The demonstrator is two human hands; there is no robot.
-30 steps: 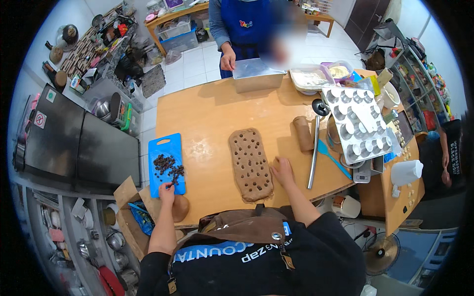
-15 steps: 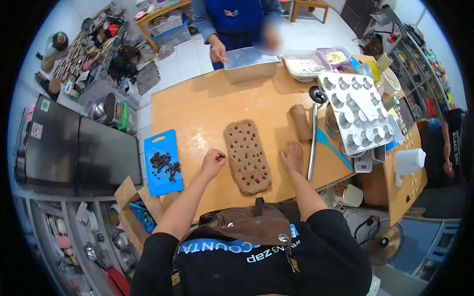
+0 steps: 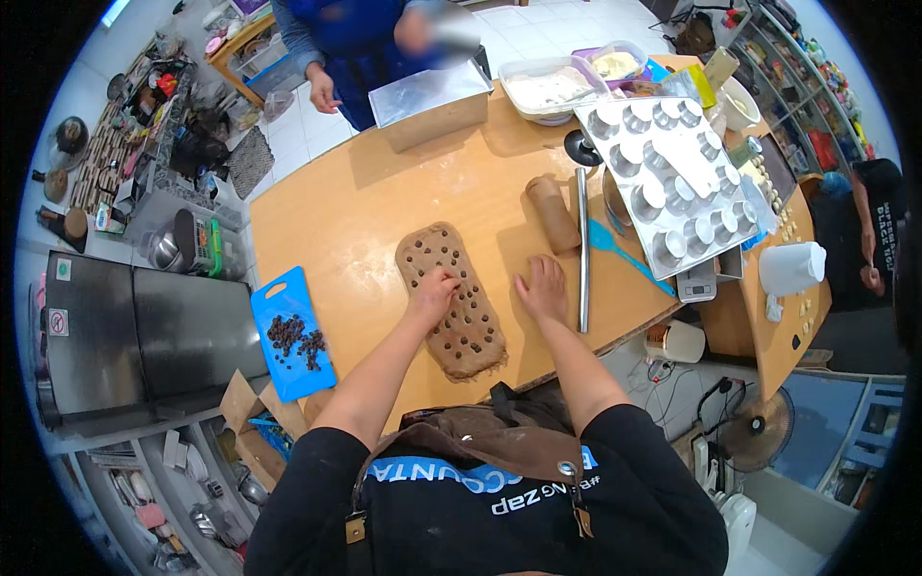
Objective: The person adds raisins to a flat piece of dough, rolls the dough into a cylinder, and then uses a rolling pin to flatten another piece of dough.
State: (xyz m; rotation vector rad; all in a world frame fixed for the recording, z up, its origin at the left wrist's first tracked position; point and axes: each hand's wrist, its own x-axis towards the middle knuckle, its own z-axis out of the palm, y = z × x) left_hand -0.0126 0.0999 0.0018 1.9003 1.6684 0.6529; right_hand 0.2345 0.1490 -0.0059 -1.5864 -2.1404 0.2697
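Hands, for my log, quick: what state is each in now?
Left hand: pinched closed at the dough; whether it holds anything cannot be told.
Right hand: open, on the table.

To your right, a white tray point(image 3: 693, 255) carries many small metal cups point(image 3: 669, 245); near it are a digital kitchen scale point(image 3: 696, 286) and a turquoise spatula point(image 3: 629, 255). At your left stands a dark refrigerator point(image 3: 197, 331); further right is an electric fan point(image 3: 764, 432).
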